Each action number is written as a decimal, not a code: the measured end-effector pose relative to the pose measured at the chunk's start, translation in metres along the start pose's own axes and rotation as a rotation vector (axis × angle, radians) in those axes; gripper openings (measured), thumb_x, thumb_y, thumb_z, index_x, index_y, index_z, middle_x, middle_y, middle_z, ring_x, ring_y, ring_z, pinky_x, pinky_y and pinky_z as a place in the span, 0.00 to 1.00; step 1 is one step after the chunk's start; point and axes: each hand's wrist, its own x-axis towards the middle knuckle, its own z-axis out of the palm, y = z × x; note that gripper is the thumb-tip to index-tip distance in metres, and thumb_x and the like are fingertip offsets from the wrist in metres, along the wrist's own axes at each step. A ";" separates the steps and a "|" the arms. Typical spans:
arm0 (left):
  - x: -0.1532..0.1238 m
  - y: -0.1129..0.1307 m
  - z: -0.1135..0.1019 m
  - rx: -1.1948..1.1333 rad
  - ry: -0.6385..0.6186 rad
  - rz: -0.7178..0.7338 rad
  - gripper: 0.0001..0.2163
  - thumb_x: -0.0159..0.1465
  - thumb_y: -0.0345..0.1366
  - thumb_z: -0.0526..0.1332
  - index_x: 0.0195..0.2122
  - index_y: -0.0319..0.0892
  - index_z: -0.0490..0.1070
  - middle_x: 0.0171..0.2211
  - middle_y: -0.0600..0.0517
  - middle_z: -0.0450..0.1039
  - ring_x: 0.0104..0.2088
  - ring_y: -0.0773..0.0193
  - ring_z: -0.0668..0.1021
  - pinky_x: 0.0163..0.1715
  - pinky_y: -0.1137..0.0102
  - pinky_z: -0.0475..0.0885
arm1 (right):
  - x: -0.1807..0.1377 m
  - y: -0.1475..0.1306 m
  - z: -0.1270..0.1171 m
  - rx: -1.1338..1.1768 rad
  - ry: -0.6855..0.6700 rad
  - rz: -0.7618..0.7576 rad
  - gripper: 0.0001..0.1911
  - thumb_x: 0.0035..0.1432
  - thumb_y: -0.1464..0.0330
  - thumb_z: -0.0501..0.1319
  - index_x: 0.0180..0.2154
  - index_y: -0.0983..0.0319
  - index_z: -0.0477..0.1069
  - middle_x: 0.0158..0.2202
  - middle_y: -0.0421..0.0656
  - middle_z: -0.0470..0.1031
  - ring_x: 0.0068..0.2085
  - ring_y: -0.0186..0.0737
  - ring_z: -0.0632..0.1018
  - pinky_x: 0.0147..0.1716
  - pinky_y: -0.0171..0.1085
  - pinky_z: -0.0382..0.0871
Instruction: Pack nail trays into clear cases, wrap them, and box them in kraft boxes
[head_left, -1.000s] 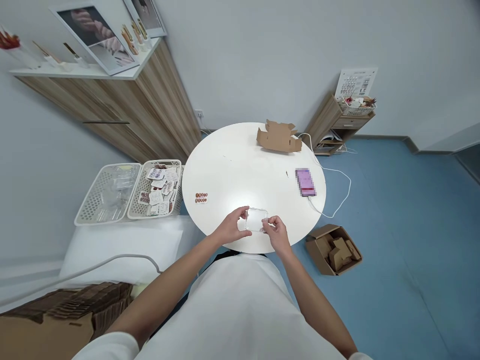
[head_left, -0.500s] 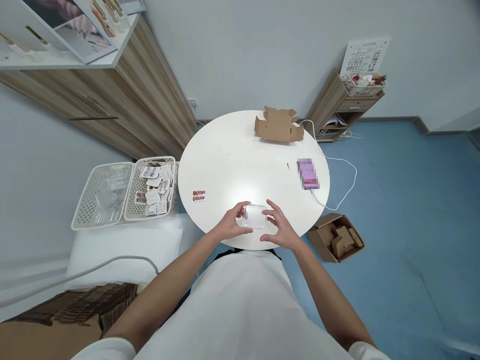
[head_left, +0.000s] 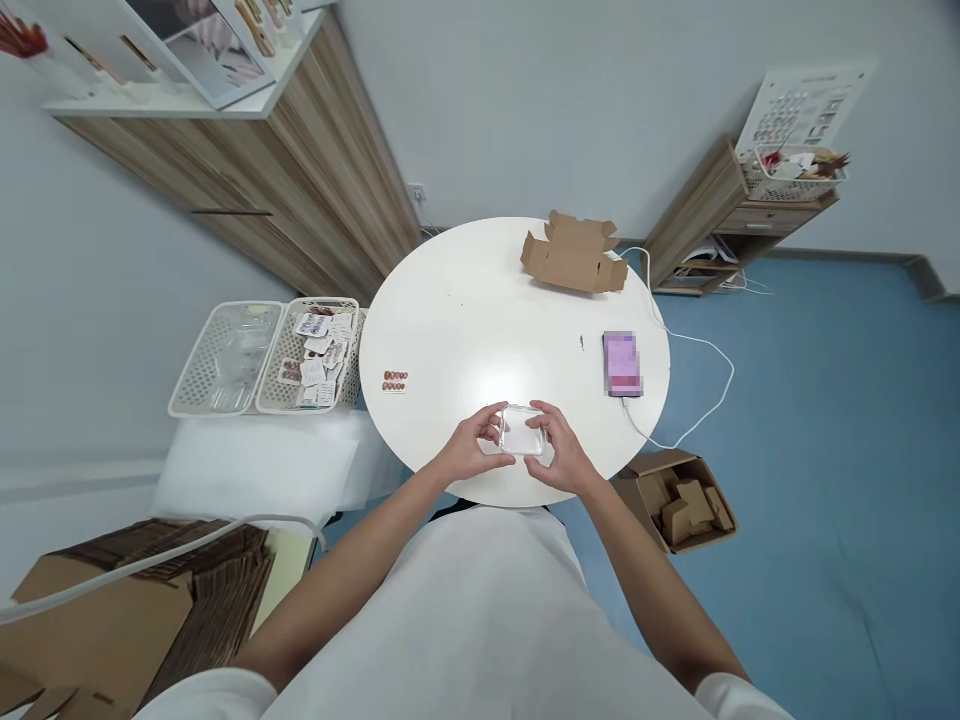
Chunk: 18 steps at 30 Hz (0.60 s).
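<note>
Clear rectangular plastic case (head_left: pixel 523 437): lower centre
My left hand (head_left: pixel 470 446), right hand (head_left: pixel 564 456): pinching it
Step, likely: two-handed handling
Next needs: even pressure

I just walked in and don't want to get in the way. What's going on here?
A person holds a small clear plastic box between the left hand and right hand, near the close edge of a white table. A small card with two rows of reddish-brown pieces lies to the left. Unfolded cardboard lies toward the far edge, and a purple-screened device with a white cable sits on the right.
</note>
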 end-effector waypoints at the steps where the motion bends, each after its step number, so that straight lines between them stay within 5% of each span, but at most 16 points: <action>1: 0.000 0.001 0.000 0.001 0.008 -0.009 0.35 0.44 0.36 0.69 0.55 0.48 0.58 0.37 0.51 0.65 0.31 0.69 0.69 0.39 0.66 0.68 | 0.000 0.001 0.000 -0.006 -0.007 -0.010 0.25 0.40 0.72 0.61 0.43 0.57 0.59 0.56 0.50 0.55 0.57 0.51 0.60 0.44 0.47 0.64; 18: 0.001 0.006 0.007 -0.153 -0.016 -0.078 0.34 0.46 0.37 0.68 0.55 0.48 0.58 0.28 0.56 0.61 0.27 0.72 0.66 0.28 0.73 0.64 | 0.004 0.007 -0.006 0.156 0.067 -0.014 0.23 0.37 0.65 0.68 0.39 0.56 0.67 0.52 0.50 0.61 0.53 0.51 0.66 0.40 0.45 0.68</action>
